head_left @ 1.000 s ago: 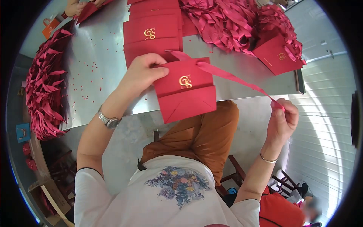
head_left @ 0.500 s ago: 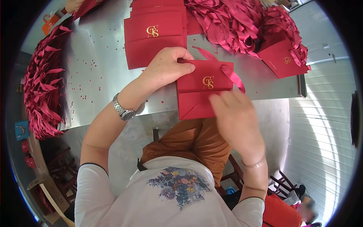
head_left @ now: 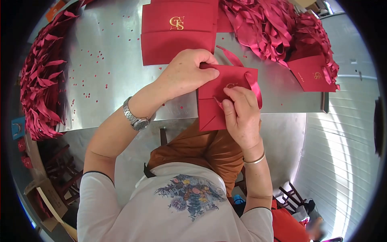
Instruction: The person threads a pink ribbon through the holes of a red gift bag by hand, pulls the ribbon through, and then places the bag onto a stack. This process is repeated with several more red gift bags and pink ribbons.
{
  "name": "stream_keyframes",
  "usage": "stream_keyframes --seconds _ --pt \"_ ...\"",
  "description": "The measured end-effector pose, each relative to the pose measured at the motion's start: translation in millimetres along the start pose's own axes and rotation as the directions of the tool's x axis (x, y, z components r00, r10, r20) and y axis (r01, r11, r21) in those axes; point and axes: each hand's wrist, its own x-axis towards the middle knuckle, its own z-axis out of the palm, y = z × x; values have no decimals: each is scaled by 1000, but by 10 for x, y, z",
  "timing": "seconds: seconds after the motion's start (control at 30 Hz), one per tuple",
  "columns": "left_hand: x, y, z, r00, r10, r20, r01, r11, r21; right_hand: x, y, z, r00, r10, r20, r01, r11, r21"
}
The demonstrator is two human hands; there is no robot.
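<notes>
A small red paper gift bag (head_left: 209, 113) with a gold logo lies flat over the table's near edge. Its top left corner is pinched by my left hand (head_left: 183, 74), thumb in front and fingers behind. A red ribbon (head_left: 253, 84) passes through a hole near the bag's top right. My right hand (head_left: 244, 117) is over the bag's front, thumb and fingers closed on the ribbon, whose tip pokes out to the left of them. The logo is partly hidden by my fingers. Another ribbon end (head_left: 230, 55) sticks out beyond the bag's top edge.
Behind my left hand is a stack of red gift bags (head_left: 173, 44). Heaps of red ribbon (head_left: 262, 28) lie at the back right, with another bag (head_left: 312, 74) beside them. More ribbons (head_left: 42, 84) hang along the left edge. Red paper dots dot the metal table (head_left: 121, 92).
My right hand has moved up and left across the bag's front, bringing the ribbon end with it. My left hand keeps its pinch on the corner. The view has shifted slightly.
</notes>
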Motion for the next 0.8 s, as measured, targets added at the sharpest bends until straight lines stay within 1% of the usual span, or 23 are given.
stream_keyframes --seconds 0.03,0.1,0.13,0.2,0.23,0.3,0.33,0.4,0.47,0.6,0.67,0.7,0.77,0.8 --pt "1 12 -14 1000 -2 -6 2 1000 -1 -1 4 -6 1000 -5 4 5 1000 2" --pt "-2 46 -44 991 -109 84 113 993 -41 -15 17 -24 996 -78 39 79 996 -36" --pt "0 51 -56 991 -108 79 112 993 -41 -25 38 -31 996 -82 40 84 996 -34" --pt "6 56 -85 979 -151 135 162 984 -69 -60 83 -32 975 -209 79 218 969 -119" --pt "5 57 -99 980 -151 132 161 984 -69 -82 83 -39 965 -246 91 257 955 -147" --pt "-4 49 -120 970 -151 188 179 974 -141 -127 88 -59 955 -280 100 291 949 -123" --pt "-4 42 -121 970 -154 186 181 973 -142 -141 92 -64 944 -311 109 322 942 -99" --pt "0 35 -122 970 -153 189 175 979 -104 -154 119 -61 937 -329 120 341 934 -103" --pt "-1 57 -147 968 -154 201 173 981 -83 -170 166 -41 916 -387 103 398 909 -122" --pt "1 32 -158 967 -136 215 153 986 -62 -160 138 -13 922 -379 85 386 917 -98" --pt "-14 34 -143 973 -130 193 145 987 -70 -145 96 -13 976 -213 48 213 977 2" --pt "-27 36 -133 977 -124 174 138 987 -76 -137 31 16 994 -90 -62 92 995 41" --pt "-43 74 -138 976 -136 171 150 986 -69 -29 -85 -10 982 180 -56 -168 970 176" --pt "-46 88 -136 975 -142 172 155 986 -60 25 -102 -1 960 277 -31 -267 947 181"
